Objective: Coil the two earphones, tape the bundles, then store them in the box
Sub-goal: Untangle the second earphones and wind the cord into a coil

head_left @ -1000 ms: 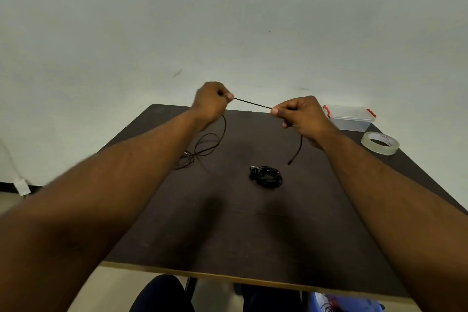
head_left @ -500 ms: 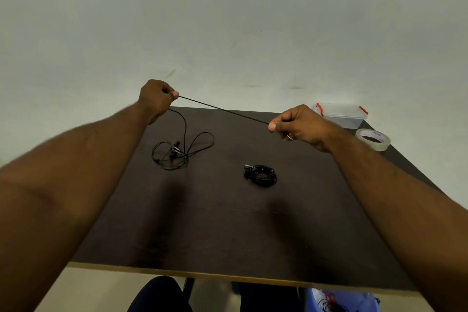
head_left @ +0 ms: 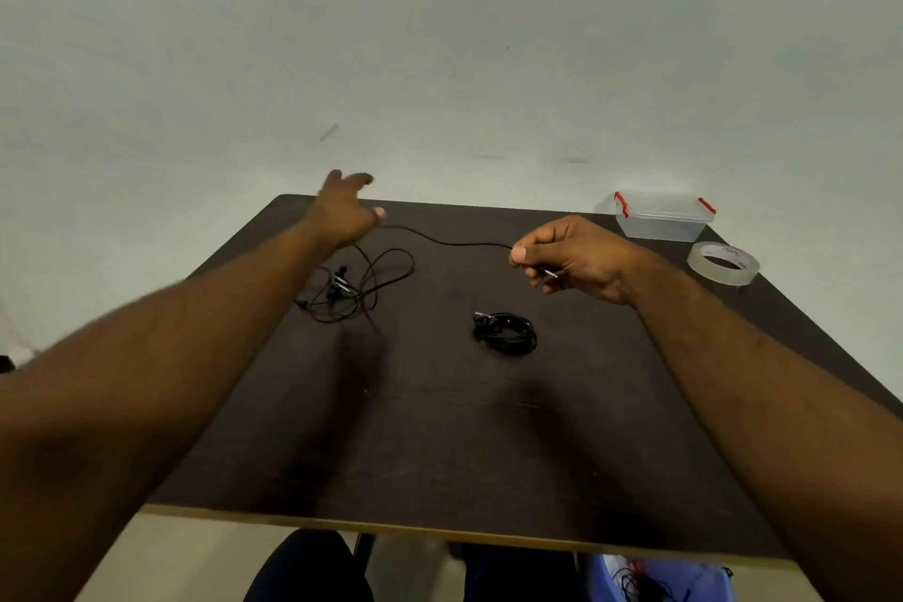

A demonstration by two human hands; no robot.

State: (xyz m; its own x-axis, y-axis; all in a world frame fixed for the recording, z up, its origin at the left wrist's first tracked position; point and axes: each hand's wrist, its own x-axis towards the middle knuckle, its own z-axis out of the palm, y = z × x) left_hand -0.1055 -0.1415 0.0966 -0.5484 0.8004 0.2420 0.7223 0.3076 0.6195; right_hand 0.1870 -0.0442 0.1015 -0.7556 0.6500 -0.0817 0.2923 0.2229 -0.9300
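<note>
**One earphone coiled, the second one held at its plug end**

The dark brown table [head_left: 440,430] is being seen from above, with a pale wall behind it. At its far right corner a clear plastic box [head_left: 657,222] with red clips is standing; its lid is on, and through the walls nothing can be made out inside. Just beside it, nearer to the person, a roll of clear tape [head_left: 723,263] is lying flat. Some print is visible on the inner core of the roll, but it is too small to be read.

The right hand [head_left: 571,259] is being held above the table, its fingers curled, and the plug end of the loose earphone [head_left: 361,284] is being pinched between thumb and forefinger; the metal tip of the plug is showing below the thumb. From there the thin black cable is running slack to the left, toward the left hand [head_left: 344,210], and then falling into untidy loops on the table, where the earbuds are lying. The left hand is blurred, its fingers spread wide; whether the cable is touched by it cannot be told.

The coiled earphone [head_left: 504,332], a small tight black bundle, is lying near the middle of the table, apart from both hands.

Under the near edge of the table a blue container [head_left: 655,579] with some dark cables in it is partly visible.
</note>
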